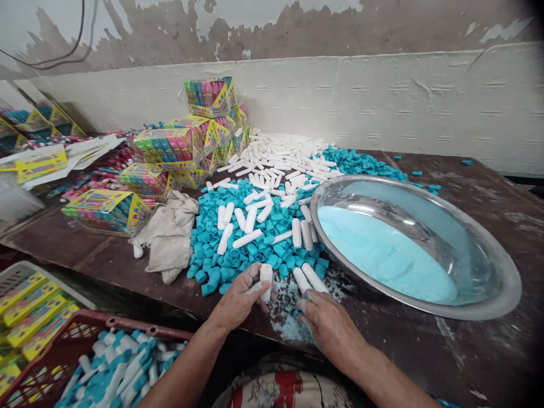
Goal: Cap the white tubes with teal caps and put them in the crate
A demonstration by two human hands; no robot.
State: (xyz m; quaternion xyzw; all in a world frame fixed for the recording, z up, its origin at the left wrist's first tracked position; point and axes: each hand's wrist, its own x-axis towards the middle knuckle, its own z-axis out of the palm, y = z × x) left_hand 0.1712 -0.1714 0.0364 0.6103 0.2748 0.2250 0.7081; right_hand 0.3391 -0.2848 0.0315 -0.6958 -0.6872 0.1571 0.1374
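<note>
My left hand (245, 294) is closed round a white plastic tube (266, 282), held upright over the table's front edge. Just to its right, my right hand (325, 320) has its fingers curled, with a bit of a blue cap (296, 313) showing at the fingertips. Beyond that hand lie two white tubes (308, 277) side by side. Behind both hands spreads a heap of blue caps (238, 249) with several white tubes lying on it. A large steel basin (488, 272) holding pale blue powder (382, 255) stands tilted at the right.
Wrapped marker-like packs (170, 147) are stacked at the back left, near a crumpled cloth (170, 232). White tubes (284, 150) are piled by the wall. A red crate (55, 351) holds capped tubes (123, 362); a white basket (80, 289) of yellow boxes is beside it. Powder (289, 328) dusts the table.
</note>
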